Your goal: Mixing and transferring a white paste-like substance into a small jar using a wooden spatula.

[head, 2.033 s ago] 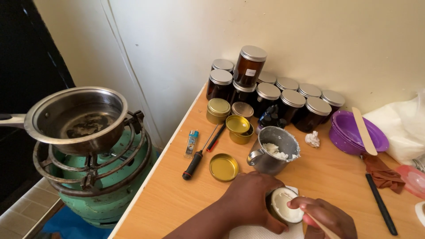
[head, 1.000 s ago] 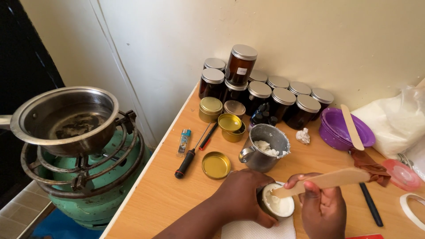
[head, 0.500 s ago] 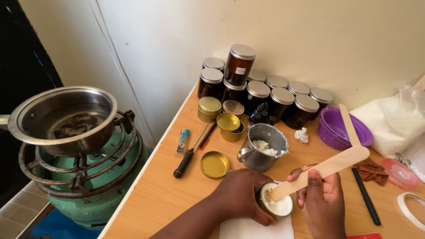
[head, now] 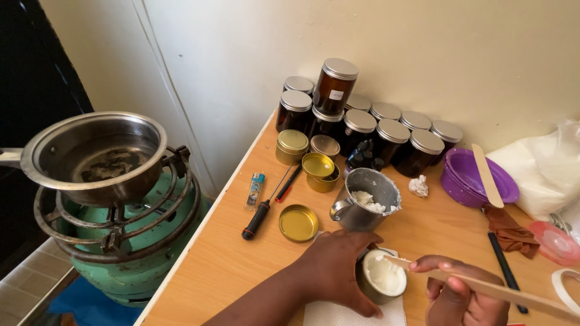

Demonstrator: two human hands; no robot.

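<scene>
- A small round metal tin filled with white wax-like cream stood at the near edge of the light wooden table, on a white paper towel.
- The left hand was wrapped around the tin's left side, fingers curled on its wall, gripping it.
- The right hand, just right of the tin, was closed around a long flat wooden stick, whose tip rested on the cream at the tin's far rim.
- Just beyond the tin stood a small steel cup with a handle, holding white lumps.
- Left of the cup lay a round gold lid and a black-handled screwdriver.
- Farther back, dark amber jars with silver lids were clustered against the wall.
- At the far left, off the table, a steel saucepan sat on a green gas burner.
</scene>
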